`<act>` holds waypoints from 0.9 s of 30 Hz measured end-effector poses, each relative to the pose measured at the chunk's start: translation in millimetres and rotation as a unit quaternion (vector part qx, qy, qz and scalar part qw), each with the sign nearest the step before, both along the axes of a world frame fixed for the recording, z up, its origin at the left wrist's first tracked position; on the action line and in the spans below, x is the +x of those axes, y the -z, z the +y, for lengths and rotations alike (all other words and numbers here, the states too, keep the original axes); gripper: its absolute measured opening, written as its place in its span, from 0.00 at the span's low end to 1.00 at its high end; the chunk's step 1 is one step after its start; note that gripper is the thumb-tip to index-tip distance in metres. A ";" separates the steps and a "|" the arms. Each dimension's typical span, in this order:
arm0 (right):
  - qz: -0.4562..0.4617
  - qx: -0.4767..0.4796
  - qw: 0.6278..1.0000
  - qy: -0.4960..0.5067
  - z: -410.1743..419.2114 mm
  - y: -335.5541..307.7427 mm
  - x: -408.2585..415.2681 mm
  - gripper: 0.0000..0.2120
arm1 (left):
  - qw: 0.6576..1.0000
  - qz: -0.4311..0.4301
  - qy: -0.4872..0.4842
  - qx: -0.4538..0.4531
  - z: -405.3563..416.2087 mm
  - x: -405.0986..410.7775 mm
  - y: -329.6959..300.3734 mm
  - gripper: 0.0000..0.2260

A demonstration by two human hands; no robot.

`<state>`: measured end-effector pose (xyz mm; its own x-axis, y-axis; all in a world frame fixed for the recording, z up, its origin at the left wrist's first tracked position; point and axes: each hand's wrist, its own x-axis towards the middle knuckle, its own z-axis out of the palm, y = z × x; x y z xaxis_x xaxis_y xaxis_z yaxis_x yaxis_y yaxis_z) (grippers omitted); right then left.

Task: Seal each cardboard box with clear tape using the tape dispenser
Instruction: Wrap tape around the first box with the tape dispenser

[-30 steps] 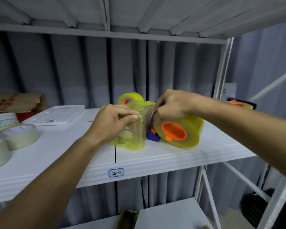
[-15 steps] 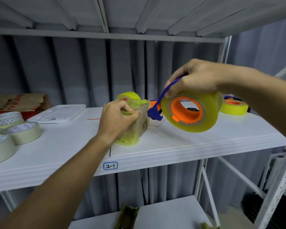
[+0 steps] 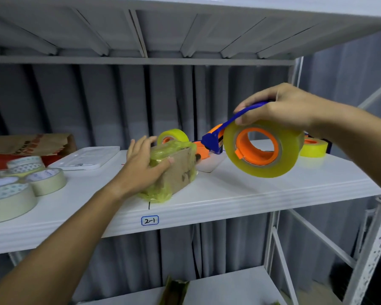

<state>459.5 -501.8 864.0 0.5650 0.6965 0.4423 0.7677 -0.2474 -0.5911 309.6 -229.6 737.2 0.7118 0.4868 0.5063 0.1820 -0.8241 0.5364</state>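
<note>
meanwhile, tape dispenser lifted off the box

left hand [image 3: 144,170] lay spread on the cardboard box [image 3: 174,172] on the shelf [image 3: 240,192]; right hand [image 3: 279,108] gripped the tape dispenser [image 3: 260,148] just beside it. better to press loose tape flat, keeping the box pinned. shelf label [image 3: 149,220] read "2-1".

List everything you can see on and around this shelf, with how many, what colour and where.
cardboard box: one, brown under yellowish tape, shelf centre
tape dispenser: one, blue frame, orange hub, yellow roll, held above shelf
yellow tape rolls: two, one behind box, one far right
masking tape rolls: several, cream, shelf left
tray: one, white, behind the masking tape rolls
paper bag: one, brown, back left
shelf: white, labelled 2-1
left hand: resting on box
right hand: grip closed on dispenser
</note>
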 end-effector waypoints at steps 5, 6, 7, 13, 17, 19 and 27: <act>0.024 0.014 0.999 -0.017 4.9 12.8 -3.9 0.07 | 0.999 0.041 -0.007 0.000 -2.0 -0.4 4.0 0.37; 0.028 0.014 0.999 -0.021 5.2 14.9 -5.1 0.08 | 0.999 0.048 -0.007 -0.003 -0.7 -0.6 2.8 0.36; 0.033 0.013 0.999 -0.027 5.2 16.3 -6.3 0.08 | 0.998 0.058 -0.010 0.002 0.4 0.0 1.6 0.35; 0.053 0.039 0.996 -0.058 -1.8 20.5 -11.6 0.12 | 0.999 0.032 -0.006 0.000 1.3 -0.8 11.4 0.30; 0.068 0.048 0.994 -0.071 -9.6 23.4 -10.9 0.17 | 0.998 0.007 0.061 0.003 23.4 -20.3 3.2 0.18; 0.073 0.055 0.993 -0.078 -13.3 25.4 -9.5 0.22 | 0.998 0.012 0.061 0.002 38.5 -30.3 -4.0 0.12; 0.071 0.067 0.990 -0.099 -8.4 31.3 -10.3 0.25 | 0.968 -0.047 0.040 0.244 1.1 -25.2 -1.2 0.27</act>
